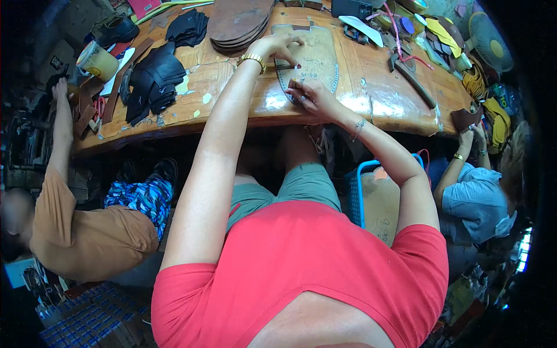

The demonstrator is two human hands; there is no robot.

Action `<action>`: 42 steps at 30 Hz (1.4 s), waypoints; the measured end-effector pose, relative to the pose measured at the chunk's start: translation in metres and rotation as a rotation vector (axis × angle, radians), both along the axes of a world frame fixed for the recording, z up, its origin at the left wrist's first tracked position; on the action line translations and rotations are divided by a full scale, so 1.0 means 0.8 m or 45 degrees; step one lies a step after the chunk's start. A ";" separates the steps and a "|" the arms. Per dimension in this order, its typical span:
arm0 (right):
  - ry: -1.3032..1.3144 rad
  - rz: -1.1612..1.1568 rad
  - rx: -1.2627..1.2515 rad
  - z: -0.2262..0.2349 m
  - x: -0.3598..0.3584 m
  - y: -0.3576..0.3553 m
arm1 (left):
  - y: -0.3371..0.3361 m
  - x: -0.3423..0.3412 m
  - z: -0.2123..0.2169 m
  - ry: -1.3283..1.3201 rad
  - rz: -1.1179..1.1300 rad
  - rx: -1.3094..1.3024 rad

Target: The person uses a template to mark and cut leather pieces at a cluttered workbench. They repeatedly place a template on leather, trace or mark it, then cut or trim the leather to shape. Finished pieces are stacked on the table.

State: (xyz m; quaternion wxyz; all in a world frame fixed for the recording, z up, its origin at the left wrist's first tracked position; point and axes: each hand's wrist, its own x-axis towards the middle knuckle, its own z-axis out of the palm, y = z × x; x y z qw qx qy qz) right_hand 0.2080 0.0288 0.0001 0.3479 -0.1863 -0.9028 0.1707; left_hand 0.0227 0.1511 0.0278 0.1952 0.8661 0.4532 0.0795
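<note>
Left hand [282, 45] presses flat on the grey shield-shaped cutting board [313, 61] at table [232, 87] mid-edge, prob. to steady it, w/ right hand [310, 95] pinching something small, can't tell what.

The person wears a red short-sleeved shirt [301, 272] and grey-green shorts [290, 188]. A gold watch [252, 59] circles the left wrist; a thin silver bracelet [358, 127] circles the right wrist.
</note>
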 end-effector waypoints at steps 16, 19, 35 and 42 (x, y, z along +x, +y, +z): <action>-0.038 0.071 -0.105 0.025 -0.009 -0.002 | -0.005 -0.004 0.000 -0.013 0.042 0.047; 0.087 0.085 -0.251 0.006 -0.013 0.019 | -0.005 -0.004 0.002 -0.011 0.045 0.040; 0.155 0.075 -0.454 0.009 -0.016 0.027 | 0.016 -0.016 -0.030 -0.122 0.049 0.154; 0.530 0.091 -1.191 0.002 -0.017 0.056 | 0.023 -0.013 -0.031 -0.136 0.093 0.029</action>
